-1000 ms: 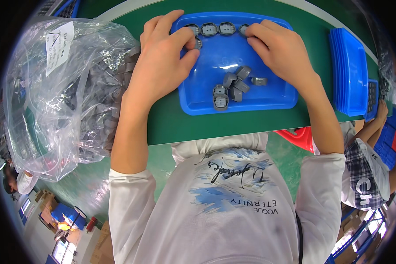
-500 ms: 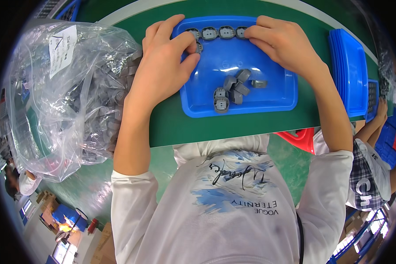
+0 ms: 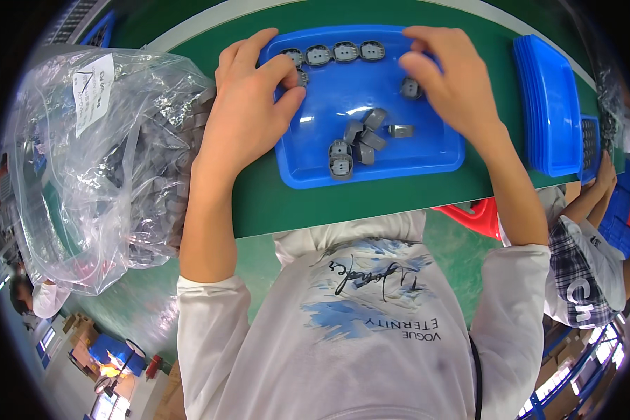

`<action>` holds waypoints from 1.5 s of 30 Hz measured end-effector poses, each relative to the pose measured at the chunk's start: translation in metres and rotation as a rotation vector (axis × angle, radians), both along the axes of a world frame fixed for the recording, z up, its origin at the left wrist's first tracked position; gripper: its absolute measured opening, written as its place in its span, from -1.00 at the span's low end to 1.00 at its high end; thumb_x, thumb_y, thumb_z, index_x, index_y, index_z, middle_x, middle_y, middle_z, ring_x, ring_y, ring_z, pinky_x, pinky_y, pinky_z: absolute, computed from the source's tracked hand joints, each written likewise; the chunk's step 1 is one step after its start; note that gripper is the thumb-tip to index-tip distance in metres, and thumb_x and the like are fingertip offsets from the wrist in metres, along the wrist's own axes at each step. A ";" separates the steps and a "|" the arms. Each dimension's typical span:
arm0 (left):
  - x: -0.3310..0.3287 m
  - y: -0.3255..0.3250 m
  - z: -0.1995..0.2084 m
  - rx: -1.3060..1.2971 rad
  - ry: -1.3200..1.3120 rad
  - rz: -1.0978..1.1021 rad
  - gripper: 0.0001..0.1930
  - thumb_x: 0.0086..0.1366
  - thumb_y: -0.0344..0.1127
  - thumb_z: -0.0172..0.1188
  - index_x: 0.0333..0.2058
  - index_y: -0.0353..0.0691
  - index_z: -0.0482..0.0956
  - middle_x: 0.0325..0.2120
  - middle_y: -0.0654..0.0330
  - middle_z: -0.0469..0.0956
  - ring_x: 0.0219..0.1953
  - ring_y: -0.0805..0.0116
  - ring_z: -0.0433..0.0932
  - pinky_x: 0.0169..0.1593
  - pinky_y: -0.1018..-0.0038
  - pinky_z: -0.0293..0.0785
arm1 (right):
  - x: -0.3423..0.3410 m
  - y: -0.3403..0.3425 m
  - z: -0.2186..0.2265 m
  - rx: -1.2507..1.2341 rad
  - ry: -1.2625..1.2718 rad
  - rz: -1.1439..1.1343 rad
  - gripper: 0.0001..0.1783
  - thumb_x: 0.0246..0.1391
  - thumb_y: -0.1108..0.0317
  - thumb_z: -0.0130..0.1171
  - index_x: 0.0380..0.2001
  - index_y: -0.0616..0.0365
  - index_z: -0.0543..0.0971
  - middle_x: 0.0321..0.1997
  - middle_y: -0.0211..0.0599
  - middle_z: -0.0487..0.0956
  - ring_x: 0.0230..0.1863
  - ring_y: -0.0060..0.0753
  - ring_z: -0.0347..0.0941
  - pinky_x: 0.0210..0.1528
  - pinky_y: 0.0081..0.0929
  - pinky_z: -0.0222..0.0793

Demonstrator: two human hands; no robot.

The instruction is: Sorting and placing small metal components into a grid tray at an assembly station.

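Row of grey parts (image 3: 332,53): runs left-right along the tray's (image 3: 427,161) far edge.
Left hand (image 3: 248,105): fingertips pinching a part (largely hidden).
Right hand (image 3: 448,77): fingers curled, now lifted off the row.

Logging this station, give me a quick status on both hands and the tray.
Left hand pinching a grey part at the blue tray edge. Right hand on another grey part. Loose pile mid-tray, row of parts along far rim. Nothing blocking.

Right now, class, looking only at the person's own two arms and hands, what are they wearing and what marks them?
Both hands, left hand and right hand, are bare: no gloves, rings or watch visible. The forearms are bare too; white long sleeves are pushed up toward the elbows, plain and unmarked.
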State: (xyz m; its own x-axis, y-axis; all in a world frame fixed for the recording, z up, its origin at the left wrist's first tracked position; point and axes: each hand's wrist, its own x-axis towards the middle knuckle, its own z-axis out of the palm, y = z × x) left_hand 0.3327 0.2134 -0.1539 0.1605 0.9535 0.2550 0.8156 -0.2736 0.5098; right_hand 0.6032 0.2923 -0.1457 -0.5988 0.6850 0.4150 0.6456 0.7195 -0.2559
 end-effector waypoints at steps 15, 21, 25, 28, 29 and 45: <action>0.004 0.005 -0.024 0.113 -0.138 -0.067 -0.85 0.03 -0.37 0.31 -0.39 -0.24 0.59 0.18 -0.24 0.33 0.20 -0.27 0.27 0.24 -0.02 0.24 | 0.031 -0.029 -0.008 -0.075 -0.149 0.038 -0.76 -0.04 0.64 0.19 -0.24 0.25 0.49 0.01 -0.11 0.47 0.25 0.11 0.29 0.32 -0.01 0.16; -0.001 -0.010 -0.015 0.046 -0.143 -0.013 -0.86 0.04 -0.37 0.33 -0.41 -0.21 0.58 0.23 -0.19 0.27 0.27 -0.22 0.18 0.30 0.01 0.16 | 0.017 -0.032 -0.006 -0.102 -0.073 0.202 -0.77 -0.08 0.66 0.21 -0.33 0.29 0.41 0.03 -0.10 0.45 0.25 0.13 0.29 0.29 -0.03 0.19; -0.004 -0.001 -0.016 0.043 -0.152 -0.031 -0.85 0.03 -0.38 0.35 -0.42 -0.20 0.57 0.23 -0.19 0.28 0.26 -0.22 0.19 0.30 0.01 0.17 | 0.013 -0.031 -0.007 -0.126 -0.024 0.116 -0.78 -0.06 0.62 0.24 -0.37 0.27 0.40 0.00 -0.10 0.46 0.23 0.12 0.30 0.27 -0.05 0.20; -0.006 0.002 -0.016 0.061 -0.165 -0.024 -0.86 0.01 -0.35 0.33 -0.44 -0.22 0.61 0.20 -0.22 0.31 0.25 -0.24 0.20 0.30 0.01 0.15 | 0.019 -0.022 -0.019 -0.239 -0.088 0.031 -0.76 -0.06 0.54 0.31 -0.42 0.26 0.40 -0.01 -0.06 0.47 0.23 0.16 0.29 0.25 0.04 0.20; -0.006 0.002 -0.016 0.057 -0.170 -0.023 -0.86 0.01 -0.35 0.33 -0.44 -0.22 0.61 0.20 -0.22 0.31 0.25 -0.24 0.20 0.30 0.01 0.15 | 0.019 -0.022 -0.018 -0.243 -0.094 0.031 -0.76 -0.06 0.54 0.31 -0.42 0.26 0.40 -0.01 -0.06 0.47 0.23 0.16 0.29 0.25 0.04 0.20; -0.001 0.001 -0.020 0.059 -0.156 -0.030 -0.85 0.05 -0.34 0.34 -0.39 -0.22 0.59 0.20 -0.22 0.30 0.23 -0.23 0.23 0.28 0.01 0.20 | 0.028 -0.017 -0.006 -0.086 -0.176 -0.015 -0.76 0.04 0.56 0.26 -0.19 0.25 0.52 0.04 -0.10 0.43 0.28 0.07 0.25 0.31 -0.06 0.15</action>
State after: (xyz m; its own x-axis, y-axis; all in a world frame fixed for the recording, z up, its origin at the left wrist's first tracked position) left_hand 0.3317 0.2140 -0.1740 0.1430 0.9315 0.3345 0.7190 -0.3300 0.6117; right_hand 0.6312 0.2753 -0.1514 -0.6462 0.7231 0.2442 0.6966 0.6895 -0.1983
